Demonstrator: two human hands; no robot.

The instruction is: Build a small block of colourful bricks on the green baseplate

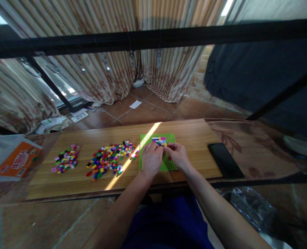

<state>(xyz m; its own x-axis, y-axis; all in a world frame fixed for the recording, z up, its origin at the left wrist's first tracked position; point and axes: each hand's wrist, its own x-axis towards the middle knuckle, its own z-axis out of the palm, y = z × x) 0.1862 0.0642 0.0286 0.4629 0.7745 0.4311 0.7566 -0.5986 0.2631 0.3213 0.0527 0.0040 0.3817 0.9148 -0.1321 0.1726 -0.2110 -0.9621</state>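
A green studded baseplate [170,165] lies on the wooden board, with a small block of white, yellow, pink and blue bricks [159,140] built on its upper middle. My left hand [152,157] rests over the plate at the near side of these bricks, its fingers curled and their tips hidden. From the right, my right hand [178,155] reaches to the near right corner of the bricks, thumb and forefinger pinched together. Whatever sits in either hand's fingers is too small or too covered to name.
Left of the plate lies a large pile of loose coloured bricks [109,157], and farther left a smaller pile [67,159]. A clear plastic box with an orange label [18,159] stands at the far left. A black phone [224,160] lies at the board's right end.
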